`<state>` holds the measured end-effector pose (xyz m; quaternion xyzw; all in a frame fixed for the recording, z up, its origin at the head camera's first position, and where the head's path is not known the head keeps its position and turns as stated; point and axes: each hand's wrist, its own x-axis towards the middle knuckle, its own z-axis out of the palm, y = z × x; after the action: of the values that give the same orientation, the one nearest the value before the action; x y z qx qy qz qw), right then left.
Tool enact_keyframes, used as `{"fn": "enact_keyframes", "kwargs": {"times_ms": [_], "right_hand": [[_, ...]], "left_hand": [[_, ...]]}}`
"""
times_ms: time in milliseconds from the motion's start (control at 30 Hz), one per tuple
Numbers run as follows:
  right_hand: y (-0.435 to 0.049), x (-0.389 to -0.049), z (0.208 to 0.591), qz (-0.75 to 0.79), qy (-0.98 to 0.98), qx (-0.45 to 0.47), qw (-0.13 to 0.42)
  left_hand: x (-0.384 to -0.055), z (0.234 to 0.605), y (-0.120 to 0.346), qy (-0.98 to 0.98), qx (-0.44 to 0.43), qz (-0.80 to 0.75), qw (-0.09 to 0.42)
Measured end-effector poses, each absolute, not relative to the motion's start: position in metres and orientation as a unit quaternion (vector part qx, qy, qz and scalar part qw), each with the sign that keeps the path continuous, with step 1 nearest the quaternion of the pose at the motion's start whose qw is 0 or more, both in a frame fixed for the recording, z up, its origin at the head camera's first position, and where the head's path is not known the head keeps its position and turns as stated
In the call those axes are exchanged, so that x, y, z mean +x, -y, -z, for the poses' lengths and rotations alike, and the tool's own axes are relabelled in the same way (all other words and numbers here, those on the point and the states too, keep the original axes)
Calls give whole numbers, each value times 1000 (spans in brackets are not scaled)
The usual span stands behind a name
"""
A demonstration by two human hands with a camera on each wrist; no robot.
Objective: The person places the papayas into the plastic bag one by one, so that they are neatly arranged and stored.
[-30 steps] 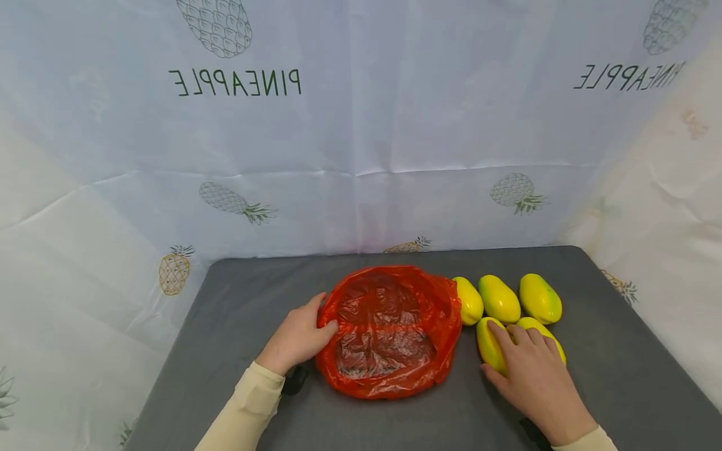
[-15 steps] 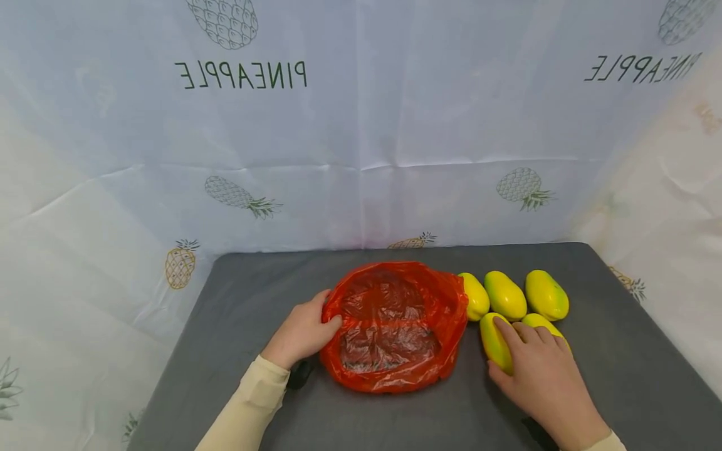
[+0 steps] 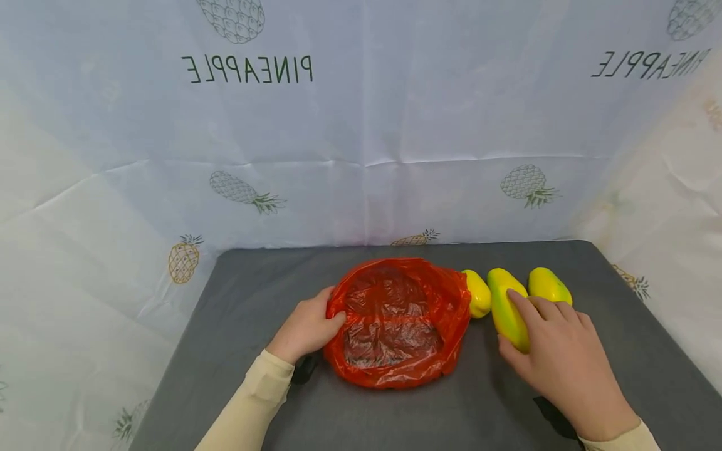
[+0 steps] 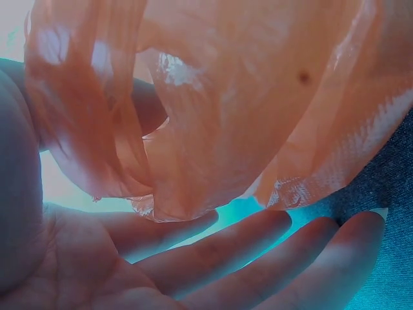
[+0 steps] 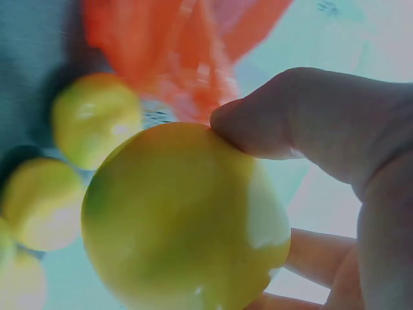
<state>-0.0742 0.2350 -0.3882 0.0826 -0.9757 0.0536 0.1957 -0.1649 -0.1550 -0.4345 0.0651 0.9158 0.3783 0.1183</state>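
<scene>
Oval fruit (image 3: 509,316) held in R grip (image 3: 566,363), rt of plastic bag (image 3: 392,341). L grip (image 3: 307,329) holds bag; cloth (image 3: 451,119) behind: mirrored "PINEAPPLE" (image 3: 248,70).

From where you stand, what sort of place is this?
Probably a makeshift indoor tabletop setup: pineapple-print cloth hangs behind a grey table, with a red bag on it.

The bag (image 3: 445,316) at the left hand (image 3: 307,329) is red; the fruit (image 5: 181,219) in the right hand (image 3: 555,347), yellow tinged green. Beneath both, the table (image 3: 406,416) is grey; beyond, pale cloth (image 3: 383,119) bears pineapple prints.
</scene>
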Motion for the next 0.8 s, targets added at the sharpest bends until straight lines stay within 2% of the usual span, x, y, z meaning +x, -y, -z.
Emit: {"fn": "enact_keyframes", "kwargs": {"times_ms": [167,433,800], "right_hand": [[-217,-90,374,-78,967,107,215],[-174,-112,365,-107,966,136,192],[-123,-126,361,-145,962,167,160]], "left_hand": [[-167,434,158,-914,67,-381,121],[-167,431,161,-908,75,-394,126],[-166,430,161,-909,99,-387,120]]}}
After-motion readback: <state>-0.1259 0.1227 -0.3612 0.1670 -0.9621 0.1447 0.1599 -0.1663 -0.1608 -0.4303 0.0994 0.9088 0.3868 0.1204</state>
